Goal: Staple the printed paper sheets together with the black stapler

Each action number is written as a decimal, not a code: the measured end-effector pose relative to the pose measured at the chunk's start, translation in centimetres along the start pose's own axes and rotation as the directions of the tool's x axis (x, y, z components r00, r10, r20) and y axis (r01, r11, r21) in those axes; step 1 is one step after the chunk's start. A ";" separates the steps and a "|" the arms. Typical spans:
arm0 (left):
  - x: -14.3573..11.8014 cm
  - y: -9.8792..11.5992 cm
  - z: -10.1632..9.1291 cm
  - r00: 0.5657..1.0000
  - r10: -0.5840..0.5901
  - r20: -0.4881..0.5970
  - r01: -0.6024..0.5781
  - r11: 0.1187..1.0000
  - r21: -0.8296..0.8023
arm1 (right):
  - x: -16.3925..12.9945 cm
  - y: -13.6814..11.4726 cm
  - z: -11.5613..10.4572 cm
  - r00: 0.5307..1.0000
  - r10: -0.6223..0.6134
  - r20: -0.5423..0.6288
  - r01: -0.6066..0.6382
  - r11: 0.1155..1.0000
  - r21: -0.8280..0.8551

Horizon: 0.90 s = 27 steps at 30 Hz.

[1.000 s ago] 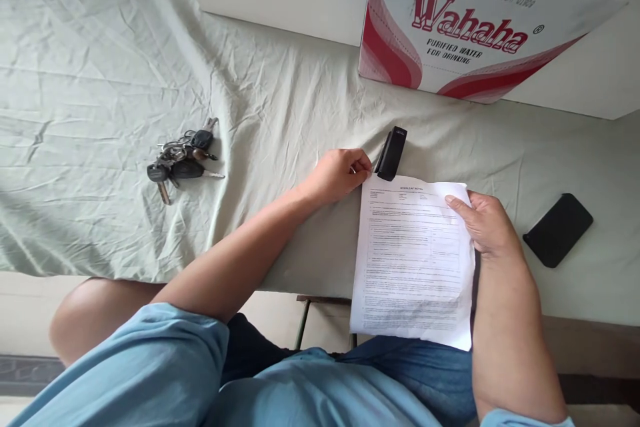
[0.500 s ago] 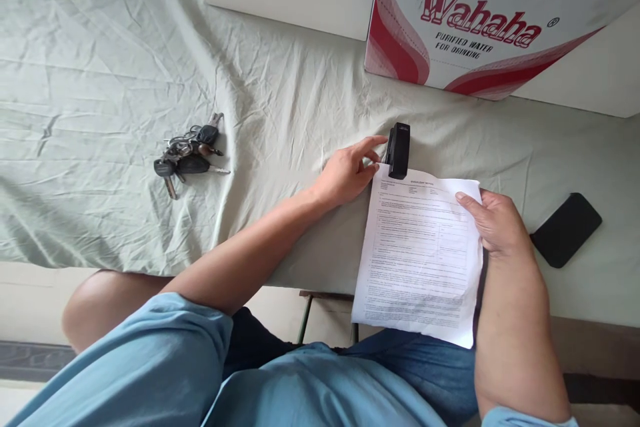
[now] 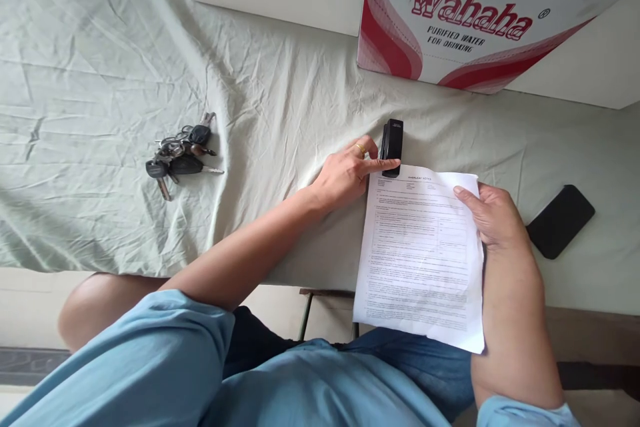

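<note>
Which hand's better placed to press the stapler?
Probably left. The left hand already has fingers on the black stapler at the paper's top corner; the right hand holds the sheet's right edge.

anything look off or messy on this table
The green cloth is heavily wrinkled, and the printed sheet hangs past the table edge over the lap. The stapler, keys and phone look undamaged.
</note>
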State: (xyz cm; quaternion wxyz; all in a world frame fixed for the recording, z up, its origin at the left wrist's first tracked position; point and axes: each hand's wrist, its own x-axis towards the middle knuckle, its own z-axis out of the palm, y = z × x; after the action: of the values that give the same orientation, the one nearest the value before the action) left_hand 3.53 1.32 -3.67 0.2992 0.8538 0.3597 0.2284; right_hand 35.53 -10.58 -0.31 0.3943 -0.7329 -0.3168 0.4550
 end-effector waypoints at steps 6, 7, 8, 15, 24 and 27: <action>0.4 0.7 0.0 0.999 -0.042 0.007 0.042 0.999 -0.025 | -0.1 -0.2 0.4 0.998 -0.060 0.036 0.058 0.996 0.063; 0.4 0.5 0.0 1.000 -0.030 0.002 0.030 0.997 -0.073 | -0.4 -0.5 0.4 0.996 -0.056 0.076 0.052 0.997 0.055; 0.5 0.2 0.0 1.000 -0.016 -0.001 0.016 0.993 -0.117 | -0.7 -0.8 0.3 0.990 -0.043 0.137 0.038 0.999 0.037; 0.4 -0.2 -0.9 0.994 -0.112 0.012 0.109 0.926 -0.363 | -2.9 -2.3 -0.7 0.857 -0.025 0.515 0.047 0.999 -0.028; 0.4 0.8 -2.8 0.965 -0.158 0.211 0.259 0.724 -0.640 | -0.4 -0.5 0.9 0.990 -0.133 -0.046 0.140 0.972 0.188; 0.3 0.9 -2.7 0.964 -0.170 0.204 0.255 0.805 -0.535 | -0.5 -0.7 1.3 0.992 -0.112 -0.054 0.121 0.968 0.219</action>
State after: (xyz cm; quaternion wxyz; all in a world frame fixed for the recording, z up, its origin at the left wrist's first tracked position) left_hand 2.55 1.99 -1.06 0.5840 0.6980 0.3481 0.2250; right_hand 34.12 -10.28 0.11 0.5062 -0.6735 -0.2982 0.4486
